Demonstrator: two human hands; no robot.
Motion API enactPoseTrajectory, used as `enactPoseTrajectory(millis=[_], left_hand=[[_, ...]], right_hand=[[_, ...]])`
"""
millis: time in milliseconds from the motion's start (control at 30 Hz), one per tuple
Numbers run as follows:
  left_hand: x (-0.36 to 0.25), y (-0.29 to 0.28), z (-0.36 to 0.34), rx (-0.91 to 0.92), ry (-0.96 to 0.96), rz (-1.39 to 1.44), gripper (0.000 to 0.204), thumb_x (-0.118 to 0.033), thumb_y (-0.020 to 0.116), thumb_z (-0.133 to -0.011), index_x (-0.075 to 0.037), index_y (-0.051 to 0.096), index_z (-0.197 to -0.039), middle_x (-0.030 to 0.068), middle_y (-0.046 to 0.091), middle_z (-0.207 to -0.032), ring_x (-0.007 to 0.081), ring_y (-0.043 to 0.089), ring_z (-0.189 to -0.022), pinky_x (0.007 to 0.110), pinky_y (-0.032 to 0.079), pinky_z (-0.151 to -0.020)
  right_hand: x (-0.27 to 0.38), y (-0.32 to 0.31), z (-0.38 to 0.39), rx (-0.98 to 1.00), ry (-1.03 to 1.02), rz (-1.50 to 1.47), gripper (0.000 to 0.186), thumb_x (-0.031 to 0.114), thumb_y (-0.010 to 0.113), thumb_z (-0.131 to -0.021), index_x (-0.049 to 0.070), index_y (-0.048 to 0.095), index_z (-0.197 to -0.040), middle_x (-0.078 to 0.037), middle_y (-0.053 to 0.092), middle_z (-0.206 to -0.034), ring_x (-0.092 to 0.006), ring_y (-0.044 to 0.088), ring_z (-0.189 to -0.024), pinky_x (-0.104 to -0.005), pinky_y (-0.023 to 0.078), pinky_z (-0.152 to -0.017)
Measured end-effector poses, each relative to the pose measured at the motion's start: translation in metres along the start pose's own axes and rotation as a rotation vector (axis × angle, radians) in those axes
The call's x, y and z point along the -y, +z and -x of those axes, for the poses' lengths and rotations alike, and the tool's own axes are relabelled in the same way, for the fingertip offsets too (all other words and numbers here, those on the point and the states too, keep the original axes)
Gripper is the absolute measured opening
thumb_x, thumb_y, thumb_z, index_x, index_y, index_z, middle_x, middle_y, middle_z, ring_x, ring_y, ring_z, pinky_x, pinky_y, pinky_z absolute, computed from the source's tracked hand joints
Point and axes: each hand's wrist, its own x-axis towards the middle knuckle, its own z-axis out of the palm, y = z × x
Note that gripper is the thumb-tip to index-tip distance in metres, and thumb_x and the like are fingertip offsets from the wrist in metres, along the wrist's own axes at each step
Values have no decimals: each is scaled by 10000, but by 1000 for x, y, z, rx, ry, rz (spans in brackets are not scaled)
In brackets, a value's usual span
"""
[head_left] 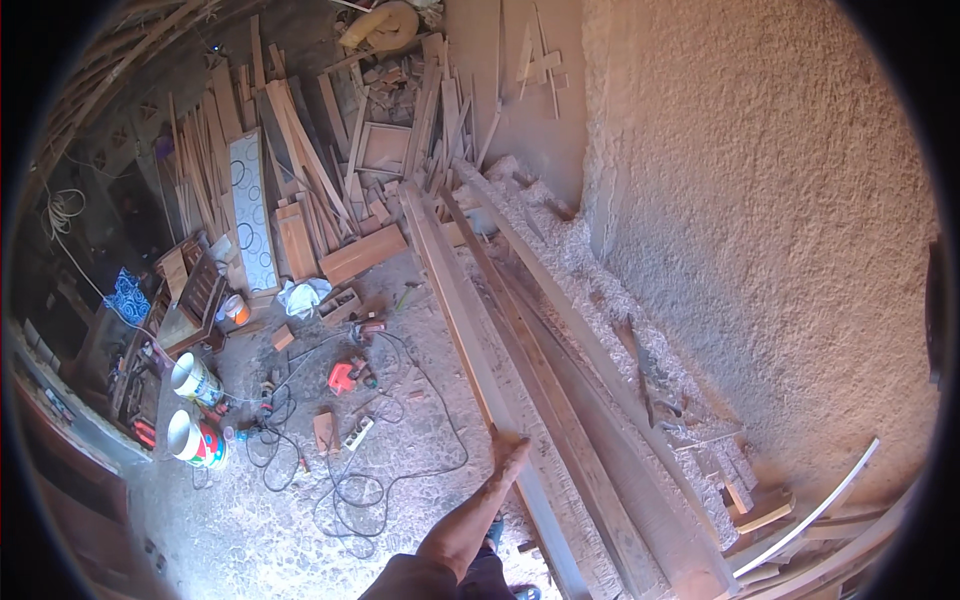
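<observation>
My left hand (511, 452) is closed over the edge of a long wooden board (462, 325), about midway along it. The arm reaches up from the lower edge with a dark sleeve near the elbow. This board is the leftmost of several long timbers that run from the far middle to the near right. Beside it on the right lies a narrower dark beam (540, 370), and farther right a pale long plank (590, 350). My right hand is out of the picture.
Wood shavings (575, 265) heap along the rough wall. On the floor left of the boards are a red power tool (345, 376), tangled black cords (466, 440), a power strip (358, 432) and two buckets (185, 437). Wood offcuts (300, 140) lean at the back.
</observation>
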Motion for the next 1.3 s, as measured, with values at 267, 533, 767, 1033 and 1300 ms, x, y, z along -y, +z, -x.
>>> enactPoseTrajectory(millis=[267, 533, 767, 1033, 1300], left_hand=[[19, -10, -6, -89, 25, -162, 725, -38, 740, -766, -3, 312, -1350, 116, 597, -1065, 233, 621, -897, 362, 547, -761], [21, -19, -16, 49, 59, -222, 854, -255, 779, -825, 37, 227, -1407, 204, 625, -1062, 290, 653, -916, 408, 553, -762], [25, -18, -20, 56, 16, -283, 965, -302, 757, -857, 63, 107, -1469, 260, 566, -1198, 328, 612, -1039, 404, 523, -843], [-57, 13, 14, -97, 408, -971, 960, -344, 693, -900, 40, 86, -1538, 282, 315, -1509, 446, 261, -1414, 503, 243, -1169], [-55, 28, -16, 234, -395, 29, 244, -175, 614, -948, -10, 618, -1127, 63, 638, -928, 180, 591, -819, 356, 491, -715]], right_hand=[[0, -34, -39, 419, 202, -446, 342, 253, 825, -751, 79, 664, -998, -112, 663, -881, -359, 636, -811, -446, 534, -706], [-89, 77, -84, 368, 269, -187, 676, 352, 781, -780, 0, 438, -1244, -284, 552, -1102, -480, 553, -992, -567, 485, -817], [-117, 135, -105, 501, 316, -83, 837, 354, 876, -597, 54, 407, -1221, -251, 518, -1153, -452, 550, -1061, -548, 505, -842], [-27, -20, -175, 808, 352, -284, 787, 373, 866, -661, 3, 423, -1196, -240, 617, -1061, -414, 633, -954, -497, 531, -795], [0, -33, -124, 471, 31, -610, 517, 313, 835, -748, 26, 583, -1097, -185, 668, -927, -361, 667, -725, -459, 550, -645]])
